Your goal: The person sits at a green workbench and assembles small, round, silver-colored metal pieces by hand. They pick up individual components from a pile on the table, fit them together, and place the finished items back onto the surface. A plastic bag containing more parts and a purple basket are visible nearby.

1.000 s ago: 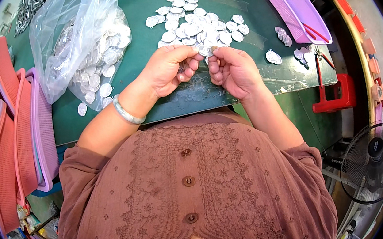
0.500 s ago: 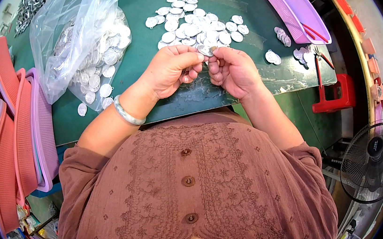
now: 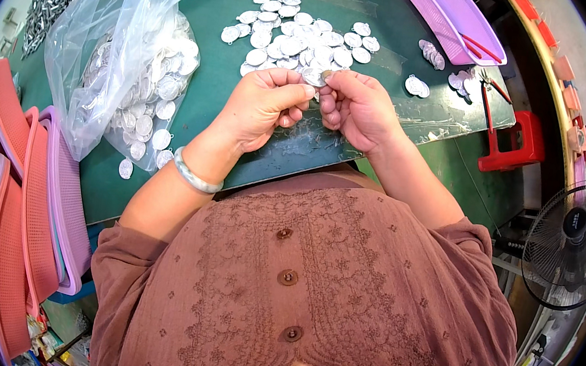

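Note:
Between my two hands, just over the near edge of the green table, is a small silver oval medal. My left hand pinches it at its left side with thumb and forefinger. With thumb and bent forefinger, my right hand grips its right side; the other fingers are curled in. Right behind the hands lies a loose pile of similar silver medals. A clear plastic bag full of such medals lies to the left of my left hand, with a few spilled at its mouth.
Red-handled pliers lie at the table's right edge beside small groups of medals. A purple basket stands at the back right. Stacked coloured baskets lean at the left. A red stool and a fan are at the right.
The medal between my fingers has tilted slightly, showing more of its face. Both hands keep their grip in nearly the same place.

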`<action>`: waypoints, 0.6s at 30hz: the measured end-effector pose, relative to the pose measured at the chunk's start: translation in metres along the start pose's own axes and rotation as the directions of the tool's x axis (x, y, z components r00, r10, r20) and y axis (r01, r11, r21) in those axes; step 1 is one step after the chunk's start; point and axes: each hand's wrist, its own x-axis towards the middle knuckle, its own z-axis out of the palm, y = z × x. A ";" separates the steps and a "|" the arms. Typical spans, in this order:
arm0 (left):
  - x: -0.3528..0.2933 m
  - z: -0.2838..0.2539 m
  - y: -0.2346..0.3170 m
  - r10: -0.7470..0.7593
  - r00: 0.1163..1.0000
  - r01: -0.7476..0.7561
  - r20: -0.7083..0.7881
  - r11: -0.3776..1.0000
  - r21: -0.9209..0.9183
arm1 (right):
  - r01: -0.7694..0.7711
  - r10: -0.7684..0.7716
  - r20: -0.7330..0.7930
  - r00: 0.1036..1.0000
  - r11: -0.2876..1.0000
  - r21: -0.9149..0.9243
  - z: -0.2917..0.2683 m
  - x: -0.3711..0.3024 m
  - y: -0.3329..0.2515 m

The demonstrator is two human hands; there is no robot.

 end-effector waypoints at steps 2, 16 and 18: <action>-0.001 0.001 0.001 0.002 1.000 -0.002 -0.005 1.000 0.000 | 0.009 -0.009 -0.007 1.000 1.000 -0.009 0.000 -0.001 0.000; 0.001 0.000 0.000 0.038 0.999 -0.038 -0.032 0.999 0.013 | 0.175 -0.180 -0.006 0.984 0.963 -0.205 0.002 -0.003 0.003; 0.001 0.000 0.001 0.037 0.999 -0.036 -0.040 0.999 0.013 | 0.229 -0.232 0.012 0.973 0.948 -0.221 0.001 -0.001 0.005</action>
